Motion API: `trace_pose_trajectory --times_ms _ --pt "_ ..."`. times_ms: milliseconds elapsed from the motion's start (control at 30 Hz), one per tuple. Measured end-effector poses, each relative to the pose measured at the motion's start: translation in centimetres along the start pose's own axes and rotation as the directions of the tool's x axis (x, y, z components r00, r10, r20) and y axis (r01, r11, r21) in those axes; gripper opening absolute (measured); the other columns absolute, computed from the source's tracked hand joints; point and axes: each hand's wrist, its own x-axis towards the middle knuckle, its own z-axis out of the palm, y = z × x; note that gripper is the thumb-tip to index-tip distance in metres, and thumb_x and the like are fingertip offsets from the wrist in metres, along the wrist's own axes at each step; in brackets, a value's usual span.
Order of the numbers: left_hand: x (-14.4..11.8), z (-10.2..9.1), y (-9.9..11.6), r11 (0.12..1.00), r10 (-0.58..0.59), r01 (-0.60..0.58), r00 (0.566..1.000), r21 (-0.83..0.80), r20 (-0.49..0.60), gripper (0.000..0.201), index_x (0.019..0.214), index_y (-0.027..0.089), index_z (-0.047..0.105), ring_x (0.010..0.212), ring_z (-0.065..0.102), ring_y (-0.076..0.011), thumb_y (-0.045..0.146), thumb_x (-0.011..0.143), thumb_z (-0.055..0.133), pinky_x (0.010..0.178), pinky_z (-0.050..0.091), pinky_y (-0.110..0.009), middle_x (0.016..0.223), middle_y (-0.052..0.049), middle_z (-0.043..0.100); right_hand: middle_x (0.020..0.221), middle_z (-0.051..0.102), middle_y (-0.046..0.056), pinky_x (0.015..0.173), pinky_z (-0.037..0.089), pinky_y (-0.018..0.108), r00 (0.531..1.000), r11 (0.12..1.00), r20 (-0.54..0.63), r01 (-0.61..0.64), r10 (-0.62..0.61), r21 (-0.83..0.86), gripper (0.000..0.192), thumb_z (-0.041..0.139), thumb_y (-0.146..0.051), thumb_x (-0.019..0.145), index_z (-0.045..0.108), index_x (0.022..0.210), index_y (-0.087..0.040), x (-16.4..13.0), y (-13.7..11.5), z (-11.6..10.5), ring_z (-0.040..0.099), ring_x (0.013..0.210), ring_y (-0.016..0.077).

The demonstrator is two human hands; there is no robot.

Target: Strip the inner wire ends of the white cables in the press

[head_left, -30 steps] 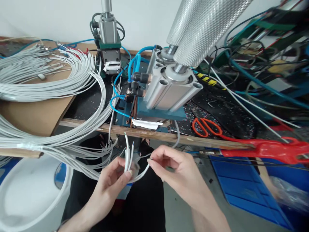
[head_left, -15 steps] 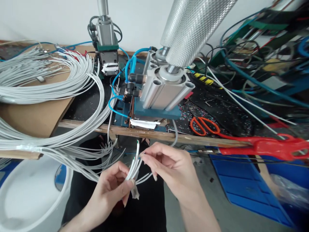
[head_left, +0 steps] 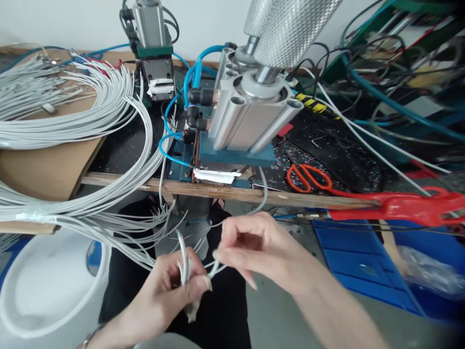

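Observation:
My left hand (head_left: 174, 286) is closed around several thin white cables (head_left: 183, 259) whose short ends stick up between thumb and fingers. A green wire tip shows on the tallest end. Just to the right, my right hand (head_left: 250, 247) pinches a white cable end (head_left: 215, 268) between thumb and forefinger. That end bends away from the others and its tip is hidden by the fingers. A crumpled, pale wrapping (head_left: 192, 310) hangs below my left hand. A large coil of white cables (head_left: 119, 196) lies to the left, its loose ends reaching toward my left hand.
A pneumatic press (head_left: 250, 116) stands at the bench edge (head_left: 232, 191), with a smaller press (head_left: 154, 58) behind. Orange-handled scissors (head_left: 308, 178) and a red air gun (head_left: 399, 211) are at right. A white bucket (head_left: 54, 286) and blue bin (head_left: 363, 261) stand below.
My right hand has moved slightly right, drawing a cable end aside from the bunch. My left hand has shifted a little left and down, and its cable ends now spread apart.

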Motion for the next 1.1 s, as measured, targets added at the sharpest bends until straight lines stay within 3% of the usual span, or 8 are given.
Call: trace_pose_trajectory --times_ms 133,233,533,633,733,833,933,1100 --pt "0.7 1.0 -1.0 0.986 0.030 -0.056 0.986 -0.159 -0.164 0.038 0.079 0.018 0.056 0.044 0.024 -0.0034 0.049 0.094 0.071 0.042 0.021 -0.018 0.057 0.008 0.046 0.048 0.049 -0.008 0.037 0.032 0.015 0.911 0.903 -0.380 0.292 -0.161 0.316 0.029 0.087 -0.030 0.076 0.064 0.063 -0.018 2.1 3.9 3.6 0.039 0.037 0.0034" --pt "0.8 1.1 -1.0 0.987 0.028 -0.064 0.973 -0.149 -0.231 0.038 0.080 0.018 0.057 0.044 0.025 -0.0030 0.049 0.093 0.072 0.041 0.018 -0.017 0.058 0.008 0.046 0.049 0.045 -0.008 0.037 0.032 0.014 0.871 0.796 -0.474 0.374 -0.126 0.476 0.033 0.086 -0.035 0.079 0.064 0.061 -0.018 2.8 5.6 5.0 0.038 0.039 0.0032" --pt "0.6 0.9 -0.7 0.993 0.054 -0.079 0.964 -0.089 -0.262 0.042 0.078 0.018 0.057 0.047 0.033 -0.0052 0.054 0.090 0.074 0.044 0.024 -0.019 0.058 0.006 0.048 0.068 0.063 -0.001 0.045 0.048 0.022 0.817 0.935 -0.501 0.353 -0.285 0.044 0.016 0.083 -0.033 0.083 0.077 0.077 -0.020 0.7 4.3 3.3 0.055 0.050 0.0099" --pt "0.2 0.6 -0.6 0.998 0.055 -0.048 0.974 0.037 -0.221 0.042 0.076 0.017 0.057 0.050 0.033 -0.0067 0.053 0.092 0.072 0.048 0.024 -0.021 0.057 0.007 0.043 0.057 0.057 -0.005 0.043 0.040 0.019 0.891 0.969 -0.380 0.223 -0.248 -0.110 0.018 0.082 -0.023 0.079 0.068 0.067 -0.019 0.0 2.5 1.9 0.049 0.045 0.0075" --pt "-0.3 0.3 -0.2 0.984 -0.031 0.051 0.993 0.169 -0.118 0.039 0.077 0.016 0.060 0.053 0.033 -0.0078 0.050 0.093 0.071 0.049 0.022 -0.023 0.060 0.005 0.045 0.049 0.052 -0.006 0.042 0.031 0.018 0.990 0.937 -0.125 0.022 -0.070 -0.348 0.024 0.075 -0.015 0.076 0.061 0.057 -0.018 -0.4 0.1 0.1 0.044 0.044 0.0064" --pt "-0.4 0.3 0.2 0.985 -0.064 0.075 0.995 0.158 -0.073 0.040 0.079 0.016 0.061 0.054 0.033 -0.0083 0.052 0.094 0.069 0.049 0.022 -0.024 0.062 0.004 0.046 0.047 0.051 -0.006 0.038 0.029 0.018 0.999 0.953 0.005 -0.039 0.042 -0.299 0.027 0.078 -0.020 0.074 0.060 0.055 -0.018 -0.1 -1.0 -0.8 0.044 0.040 0.0059" --pt "-0.1 0.6 0.4 0.999 0.013 -0.005 0.988 0.051 -0.155 0.041 0.080 0.018 0.058 0.053 0.031 -0.0082 0.055 0.095 0.068 0.049 0.023 -0.023 0.061 0.005 0.043 0.049 0.055 -0.006 0.038 0.037 0.019 0.986 0.994 -0.127 0.110 -0.113 -0.028 0.027 0.085 -0.032 0.076 0.067 0.063 -0.018 0.7 0.2 0.0 0.052 0.038 0.0081" --pt "0.4 1.1 0.1 0.999 0.045 -0.046 0.959 0.001 -0.281 0.042 0.079 0.017 0.057 0.052 0.033 -0.0069 0.055 0.093 0.071 0.049 0.024 -0.022 0.061 0.005 0.044 0.059 0.065 -0.003 0.045 0.049 0.020 0.831 0.930 -0.441 0.365 -0.340 -0.029 0.018 0.086 -0.027 0.080 0.074 0.071 -0.019 1.2 3.4 2.7 0.063 0.045 0.0102"
